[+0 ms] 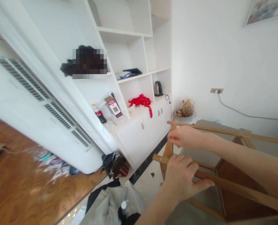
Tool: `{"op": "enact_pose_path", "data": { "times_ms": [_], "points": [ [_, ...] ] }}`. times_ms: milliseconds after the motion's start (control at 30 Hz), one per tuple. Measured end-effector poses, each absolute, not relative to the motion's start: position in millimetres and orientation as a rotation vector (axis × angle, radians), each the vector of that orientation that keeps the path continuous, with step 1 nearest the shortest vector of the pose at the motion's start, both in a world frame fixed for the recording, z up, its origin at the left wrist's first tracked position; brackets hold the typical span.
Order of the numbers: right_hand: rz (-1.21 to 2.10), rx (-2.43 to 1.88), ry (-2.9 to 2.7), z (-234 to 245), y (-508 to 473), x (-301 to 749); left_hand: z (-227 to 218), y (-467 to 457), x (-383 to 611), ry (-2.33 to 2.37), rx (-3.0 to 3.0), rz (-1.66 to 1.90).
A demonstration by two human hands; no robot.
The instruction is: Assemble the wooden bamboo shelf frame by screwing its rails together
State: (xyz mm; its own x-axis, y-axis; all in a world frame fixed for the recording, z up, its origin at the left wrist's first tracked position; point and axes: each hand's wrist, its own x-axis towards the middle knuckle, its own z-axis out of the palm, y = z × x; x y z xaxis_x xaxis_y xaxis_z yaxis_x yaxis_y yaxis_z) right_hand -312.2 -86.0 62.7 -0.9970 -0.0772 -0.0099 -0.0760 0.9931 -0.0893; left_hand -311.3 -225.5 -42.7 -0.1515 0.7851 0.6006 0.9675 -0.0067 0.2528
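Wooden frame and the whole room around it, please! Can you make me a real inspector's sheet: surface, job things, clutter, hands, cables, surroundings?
Surface: grey-beige area shows behind the wooden frame; can't tell what it is.
Job's things: wooden frame, with bars and crosspieces.
Clutter: crumpled grey cloth low down; red ribbon, drink bottle and box on the cabinet.
Hands: left hand on the frame's nearer bar; right hand at its far corner.
Cables: grey cable plugged into the wall socket; kettle beside a cord.
Surroundings: white shelves, dried plant.
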Motion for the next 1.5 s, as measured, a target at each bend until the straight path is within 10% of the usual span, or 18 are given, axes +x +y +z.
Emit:
{"op": "enact_pose_path", "data": {
  "times_ms": [1500],
  "points": [
    [-0.076, -0.594, 3.186, 35.1, -190.3, -228.8, -30.9, -352.8, -308.2, -2.723, -1.588, -1.221]
  ]
}}
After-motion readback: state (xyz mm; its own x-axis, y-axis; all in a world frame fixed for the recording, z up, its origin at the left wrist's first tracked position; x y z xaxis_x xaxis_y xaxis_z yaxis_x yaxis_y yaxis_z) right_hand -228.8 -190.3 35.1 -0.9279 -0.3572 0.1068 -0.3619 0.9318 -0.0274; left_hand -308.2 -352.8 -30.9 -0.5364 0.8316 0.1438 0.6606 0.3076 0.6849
